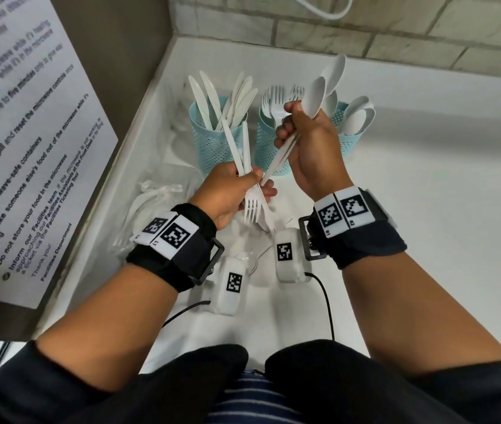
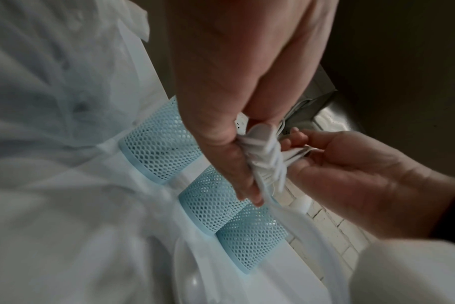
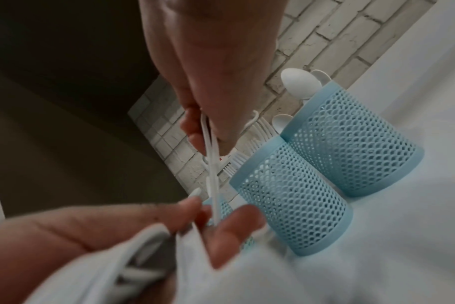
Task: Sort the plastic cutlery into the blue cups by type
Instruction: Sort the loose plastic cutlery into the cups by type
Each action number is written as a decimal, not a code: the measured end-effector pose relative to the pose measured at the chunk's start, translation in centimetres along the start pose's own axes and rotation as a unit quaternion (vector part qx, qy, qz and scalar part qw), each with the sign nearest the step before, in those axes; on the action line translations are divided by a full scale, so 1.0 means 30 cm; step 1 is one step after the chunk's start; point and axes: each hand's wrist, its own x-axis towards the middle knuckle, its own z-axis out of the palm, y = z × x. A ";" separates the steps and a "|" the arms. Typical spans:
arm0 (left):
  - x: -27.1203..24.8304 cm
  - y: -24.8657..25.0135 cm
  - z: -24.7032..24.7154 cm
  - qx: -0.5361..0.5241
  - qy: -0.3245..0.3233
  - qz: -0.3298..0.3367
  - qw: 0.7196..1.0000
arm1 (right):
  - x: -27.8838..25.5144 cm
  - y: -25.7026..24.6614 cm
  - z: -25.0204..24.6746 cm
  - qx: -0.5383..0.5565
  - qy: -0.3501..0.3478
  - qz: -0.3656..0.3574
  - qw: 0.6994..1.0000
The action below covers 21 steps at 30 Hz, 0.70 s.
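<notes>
Three blue cups stand in a row on the white desk [image 1: 426, 209]; the middle cup [image 1: 269, 148] holds forks, with the knife cup [image 1: 212, 139] on its left and the spoon cup [image 1: 348, 133] on its right. In front of the middle cup, the left hand [image 1: 231, 194] grips a bundle of forks [image 1: 252, 203], tines down. The right hand [image 1: 307, 139] is closed around two spoons [image 1: 319, 93], bowls up.

So the head cam looks steeply down from above the person's chest at the white counter [image 1: 426, 209], both forearms reaching away from it toward the brick wall [image 1: 396, 35]. The left wrist cam sits low and close, aimed along the left hand [image 2: 221, 102] past the three blue cups [image 2: 208, 201], pretty blurry near the lens. The right wrist cam does likewise from the other side, and both catch the opposite hand, the cups and the brick too.
</notes>
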 end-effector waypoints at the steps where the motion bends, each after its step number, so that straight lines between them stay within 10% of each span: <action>1: 0.001 0.003 0.001 0.000 0.002 0.004 1.000 | -0.006 0.002 0.000 -0.014 -0.015 0.007 1.000; 5: 0.000 0.014 0.003 0.000 0.006 0.013 1.000 | -0.015 -0.002 0.006 -0.049 -0.052 0.025 0.997; 14: -0.003 0.012 -0.009 0.012 -0.009 0.024 1.000 | 0.138 -0.132 -0.124 -0.018 0.154 -0.194 0.969; 21: -0.011 0.015 -0.020 0.013 -0.013 0.024 1.000 | 0.168 -0.055 -0.164 -0.125 0.163 -0.118 0.971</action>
